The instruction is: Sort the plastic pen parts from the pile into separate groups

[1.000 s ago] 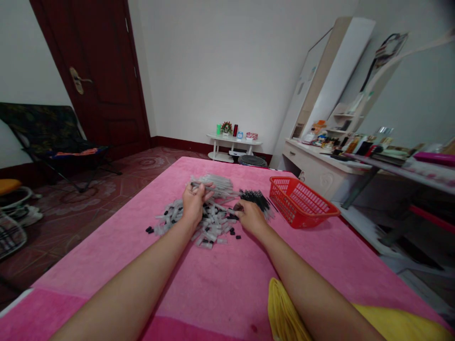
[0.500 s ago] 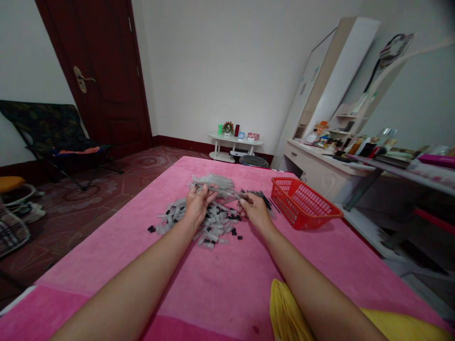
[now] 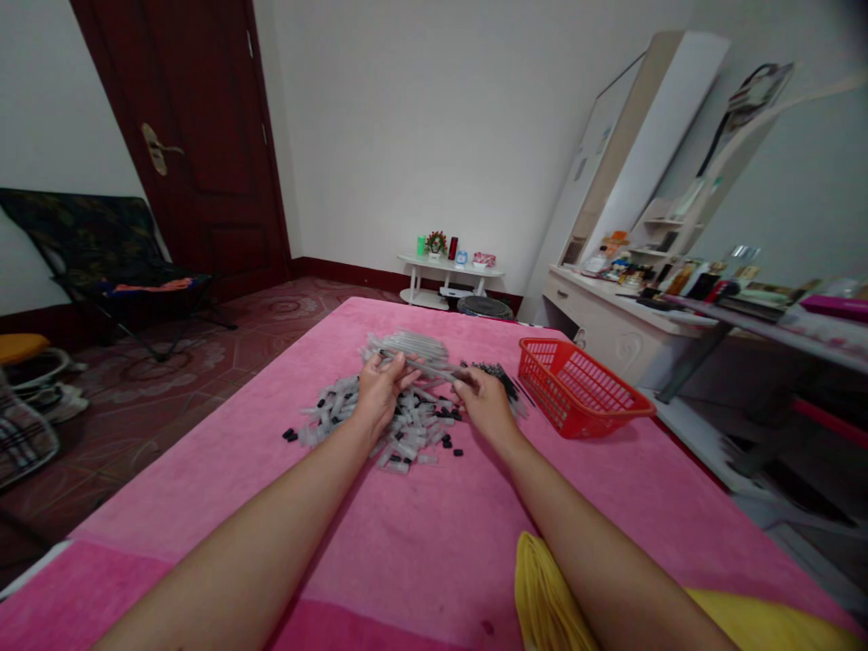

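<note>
Over the pink cloth (image 3: 407,551), a slim clear pen (image 3: 438,370) stretches between my two hands. My left hand (image 3: 377,391) pinches its left end, where a dark tip shows. The fingers of my right hand (image 3: 486,403) close on the other end. Below and between the hands lies a loose heap of clear pen caps (image 3: 407,436) mixed with small black plugs (image 3: 447,442). Clear pen barrels (image 3: 417,344) are stacked just behind my left hand. Partly hidden by my right hand is a bunch of thin dark-tipped sticks (image 3: 505,378), perhaps refills.
A red plastic basket (image 3: 576,398) stands to the right of the sticks. Folded yellow cloth (image 3: 552,597) lies under my right forearm at the near edge. Beyond the table are a low white stand (image 3: 448,266), a cluttered dresser (image 3: 610,316) and a folding chair (image 3: 115,244).
Both hands stay almost in place, still on the pen. The pen's right end and the right fingers have shifted very slightly.
</note>
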Demonstrator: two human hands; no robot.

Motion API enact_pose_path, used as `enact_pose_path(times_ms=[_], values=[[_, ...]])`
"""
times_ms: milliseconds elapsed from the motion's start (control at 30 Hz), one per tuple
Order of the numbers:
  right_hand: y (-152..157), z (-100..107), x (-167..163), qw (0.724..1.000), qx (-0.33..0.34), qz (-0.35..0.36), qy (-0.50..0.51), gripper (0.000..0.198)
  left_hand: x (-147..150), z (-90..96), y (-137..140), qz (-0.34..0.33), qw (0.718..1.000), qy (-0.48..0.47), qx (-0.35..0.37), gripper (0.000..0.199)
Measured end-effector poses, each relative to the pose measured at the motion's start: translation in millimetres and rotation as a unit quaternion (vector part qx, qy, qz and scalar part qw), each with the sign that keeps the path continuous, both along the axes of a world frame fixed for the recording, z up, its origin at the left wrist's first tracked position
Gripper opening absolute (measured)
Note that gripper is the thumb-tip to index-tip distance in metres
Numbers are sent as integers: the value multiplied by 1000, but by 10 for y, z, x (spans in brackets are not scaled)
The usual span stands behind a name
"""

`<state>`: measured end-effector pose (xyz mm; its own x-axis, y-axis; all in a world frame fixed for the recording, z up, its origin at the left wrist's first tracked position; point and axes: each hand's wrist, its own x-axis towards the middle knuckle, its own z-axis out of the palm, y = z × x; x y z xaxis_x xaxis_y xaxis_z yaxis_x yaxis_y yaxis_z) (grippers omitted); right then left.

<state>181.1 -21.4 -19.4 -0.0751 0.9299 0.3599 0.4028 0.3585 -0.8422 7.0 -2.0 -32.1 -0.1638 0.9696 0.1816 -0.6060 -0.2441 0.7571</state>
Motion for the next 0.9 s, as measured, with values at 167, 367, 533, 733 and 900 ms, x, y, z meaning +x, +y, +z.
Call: enact_pose_path(times_ms=[167, 367, 533, 733, 900], values=[[13, -36, 20, 998, 48, -25, -32, 23, 27, 32, -23, -6, 1000, 10, 0, 40], [-38, 54, 33, 994, 62, -59, -65, 18, 40, 43, -45, -29, 1000, 6, 0, 40], [-63, 127, 25, 999, -12, -38, -20, 9, 4, 30, -58, -46, 998, 30, 43, 41], [-116, 302, 62, 945, -288, 48, 145, 8, -5, 104, -131, -72, 992, 70, 70, 44], [-189, 375, -26, 962, -232, 109, 93, 17, 123, 110, -158, -94, 990, 95, 46, 44]])
